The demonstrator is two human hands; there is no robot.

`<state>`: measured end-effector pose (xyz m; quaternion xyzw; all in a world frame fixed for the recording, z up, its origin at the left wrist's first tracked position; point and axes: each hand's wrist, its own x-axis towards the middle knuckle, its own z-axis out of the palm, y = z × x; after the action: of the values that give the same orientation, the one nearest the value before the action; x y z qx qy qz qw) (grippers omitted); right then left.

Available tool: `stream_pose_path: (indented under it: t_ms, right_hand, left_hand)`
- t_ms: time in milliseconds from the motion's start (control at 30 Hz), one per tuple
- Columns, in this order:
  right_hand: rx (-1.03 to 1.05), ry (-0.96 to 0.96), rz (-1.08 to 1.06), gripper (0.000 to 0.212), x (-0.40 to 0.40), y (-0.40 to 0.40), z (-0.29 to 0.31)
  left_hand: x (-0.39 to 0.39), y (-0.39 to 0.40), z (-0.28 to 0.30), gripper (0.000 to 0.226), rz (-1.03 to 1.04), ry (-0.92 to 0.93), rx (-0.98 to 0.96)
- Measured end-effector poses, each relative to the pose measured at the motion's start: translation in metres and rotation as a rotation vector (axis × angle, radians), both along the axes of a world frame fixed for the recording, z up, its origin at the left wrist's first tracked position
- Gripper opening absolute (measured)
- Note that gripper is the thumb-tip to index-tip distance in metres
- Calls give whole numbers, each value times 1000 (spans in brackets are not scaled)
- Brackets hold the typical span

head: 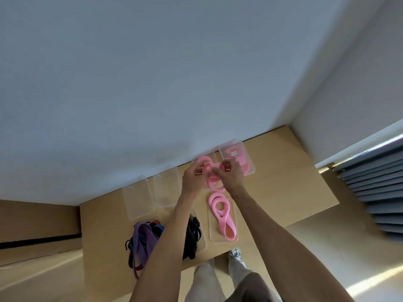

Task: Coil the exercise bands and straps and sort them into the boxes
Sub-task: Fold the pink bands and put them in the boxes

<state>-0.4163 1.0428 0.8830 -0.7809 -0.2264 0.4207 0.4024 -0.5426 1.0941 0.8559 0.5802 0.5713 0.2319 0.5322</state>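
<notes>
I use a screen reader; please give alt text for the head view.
Both hands, left hand and right hand, hold a pink band above a wooden table with clear boxes and tangled straps.

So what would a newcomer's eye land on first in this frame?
The pink band stretched between the left hand and right hand, at the table's far edge by the wall. Next, another pink band lying in a clear box nearer the person, and a tangle of purple and black straps at near left.

A wooden table point(283, 182) against a white wall point(152, 83), grey blinds point(375, 192) right
</notes>
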Motion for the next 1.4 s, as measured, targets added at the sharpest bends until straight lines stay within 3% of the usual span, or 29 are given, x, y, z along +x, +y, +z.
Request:
stream_pose_path:
  t_ms: [133, 233, 367, 600, 800, 933, 1233, 1400]
  right_hand:
    - [-59, -100, -66, 14, -20, 33, -25]
    - [-70, -93, -104, 14, -33, 52, -45]
    - [-52, -167, -145, 8, -35, 72, -74]
    - [-56, -478, 70, 3, -29, 79, -116]
    - [-6, -785, 218, 22, -40, 60, -126]
    - [100, -874, 273, 25, -28, 42, -132]
    - [-269, -817, 616, 68, -22, 30, -151]
    - [-178, -847, 546, 76, -31, 28, -145]
  left_hand:
    - [-2, 16, -35, 16, 42, 127, 78]
    - [-3, 24, -63, 26, 8, 147, 125]
    - [5, 36, -89, 23, -15, 177, 206]
    - [11, 47, -123, 23, -106, 476, 399]
    - [6, 48, -112, 41, -173, 466, 459]
    - [-1, 52, -103, 31, -286, 393, 562]
    - [2, 47, -132, 28, -453, 616, 609]
    - [4, 49, -131, 38, -449, 559, 641]
